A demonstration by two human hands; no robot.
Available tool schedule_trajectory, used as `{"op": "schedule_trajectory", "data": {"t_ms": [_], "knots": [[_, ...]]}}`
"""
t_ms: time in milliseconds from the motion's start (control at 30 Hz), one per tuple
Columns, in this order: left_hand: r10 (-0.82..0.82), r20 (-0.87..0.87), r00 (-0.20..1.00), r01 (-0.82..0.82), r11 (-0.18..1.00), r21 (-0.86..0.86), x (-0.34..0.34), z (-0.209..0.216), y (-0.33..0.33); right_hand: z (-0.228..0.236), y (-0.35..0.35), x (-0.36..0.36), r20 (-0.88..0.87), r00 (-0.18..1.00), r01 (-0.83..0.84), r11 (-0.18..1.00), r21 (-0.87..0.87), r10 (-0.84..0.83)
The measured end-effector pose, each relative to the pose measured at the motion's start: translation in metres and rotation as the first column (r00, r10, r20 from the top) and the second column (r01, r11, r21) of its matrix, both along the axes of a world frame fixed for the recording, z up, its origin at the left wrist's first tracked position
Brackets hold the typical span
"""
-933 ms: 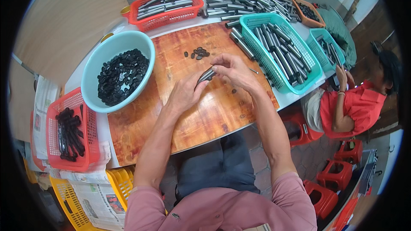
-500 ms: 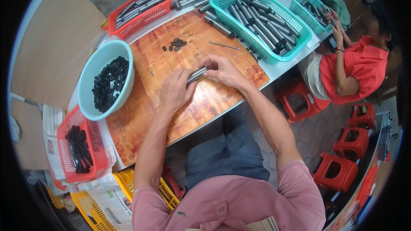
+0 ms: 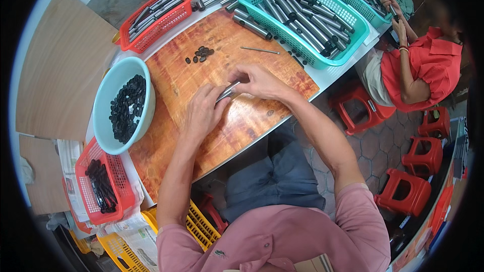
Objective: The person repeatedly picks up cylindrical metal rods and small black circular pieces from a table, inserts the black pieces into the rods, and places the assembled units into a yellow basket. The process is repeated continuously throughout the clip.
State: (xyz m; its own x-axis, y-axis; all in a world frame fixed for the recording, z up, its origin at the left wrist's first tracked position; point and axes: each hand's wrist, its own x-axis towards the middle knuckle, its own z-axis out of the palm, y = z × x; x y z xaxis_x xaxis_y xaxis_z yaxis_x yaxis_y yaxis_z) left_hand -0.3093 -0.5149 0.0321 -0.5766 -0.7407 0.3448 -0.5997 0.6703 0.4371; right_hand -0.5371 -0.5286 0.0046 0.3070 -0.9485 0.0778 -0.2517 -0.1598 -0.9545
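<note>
Both my hands hold one short metal tube [image 3: 228, 92] above the brown wooden board [image 3: 174, 100]. My left hand [image 3: 202, 110] is closed round its lower left end. The fingers of my right hand [image 3: 252, 81] grip the upper right end, and much of the tube is hidden by them. Beyond my hands lies a small group of black oval plugs [image 3: 202, 54]. A thin metal rod [image 3: 259, 50] rests on the board farther right. To the left, a light blue bowl [image 3: 99, 116] holds many more black pieces.
A teal basket [image 3: 322, 62] full of metal tubes stands at the back right, a red basket [image 3: 143, 46] of tubes at the back left. Another red basket [image 3: 123, 202] with black parts is at the near left. A co-worker [image 3: 421, 68] sits at right, by red stools [image 3: 360, 108].
The tube has turned slightly in my hands, and my fingers now cover more of it. The whole view has shifted a little.
</note>
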Motion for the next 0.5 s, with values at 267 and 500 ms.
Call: {"op": "schedule_trajectory", "data": {"t_ms": [267, 500], "knots": [[-0.031, 0.034, 0.999, 0.033, 0.998, -0.052, -0.004, 0.007, -0.003, 0.002, -0.051, 0.056, -0.463, 0.835, 0.17, 0.939, -0.298, -0.298], [0.008, -0.023, 1.0, -0.008, 1.0, 0.006, 0.005, -0.004, -0.007, 0.002, -0.046, 0.061, -0.416, 0.815, 0.225, 0.882, -0.414, -0.403]]}}
